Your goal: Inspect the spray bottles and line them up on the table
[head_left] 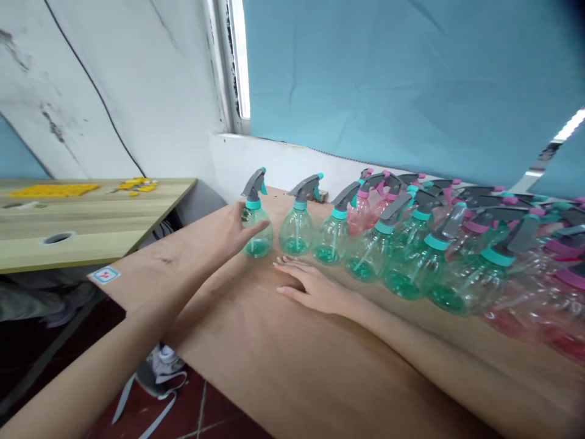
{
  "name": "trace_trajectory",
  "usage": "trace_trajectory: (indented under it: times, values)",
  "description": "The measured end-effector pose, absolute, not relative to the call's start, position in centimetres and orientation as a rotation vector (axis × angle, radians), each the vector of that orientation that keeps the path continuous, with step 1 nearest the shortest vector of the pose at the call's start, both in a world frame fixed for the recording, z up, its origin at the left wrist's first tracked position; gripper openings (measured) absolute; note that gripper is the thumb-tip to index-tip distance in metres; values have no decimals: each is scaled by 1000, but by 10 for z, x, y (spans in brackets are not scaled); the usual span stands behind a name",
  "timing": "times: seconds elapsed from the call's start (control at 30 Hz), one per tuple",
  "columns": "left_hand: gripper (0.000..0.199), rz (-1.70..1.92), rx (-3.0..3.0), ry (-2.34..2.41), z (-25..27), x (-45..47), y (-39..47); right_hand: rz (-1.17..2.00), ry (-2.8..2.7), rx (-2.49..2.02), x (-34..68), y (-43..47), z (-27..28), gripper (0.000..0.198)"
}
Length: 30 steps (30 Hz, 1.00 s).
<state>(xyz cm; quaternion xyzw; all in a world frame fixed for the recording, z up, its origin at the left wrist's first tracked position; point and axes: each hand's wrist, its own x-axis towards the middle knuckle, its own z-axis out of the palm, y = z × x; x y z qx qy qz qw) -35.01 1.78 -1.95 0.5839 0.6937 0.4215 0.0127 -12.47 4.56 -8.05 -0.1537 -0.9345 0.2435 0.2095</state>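
Note:
A green spray bottle [258, 239] with a grey and teal trigger head stands upright at the left end of a row. My left hand [234, 230] is closed around its left side, the thumb across the front and the other fingers mostly hidden behind the plastic. My right hand [315, 286] rests on the brown tabletop [283, 353] with its fingers stretched out and holds nothing. Just behind that hand are a second green spray bottle [296, 231] and a third green one [331, 239]. Each contains a little green liquid.
Many more spray bottles, green ones [414, 271] in front and pink ones [359, 213] behind, crowd the right side. A pale wooden table [91, 228] with yellow pieces [55, 190] stands at the left. A sticker [106, 275] marks the tabletop's left corner. Blue sheeting [388, 79] covers the window.

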Motion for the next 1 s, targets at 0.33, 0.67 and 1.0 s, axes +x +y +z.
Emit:
trace_trajectory:
  times: [0.33, 0.67, 1.0]
  values:
    - [46, 1234, 1954, 2039, -8, -265, -64, 841, -2428, -739, -76, 21, -85, 86]
    - [52, 1015, 2309, 1942, -28, -181, -72, 964, -2246, -744, 2, -12, -58, 100]
    - [43, 887, 2226, 1422, -15, -103, -50, 1015, -2108, -831, 85, -23, -59, 93]
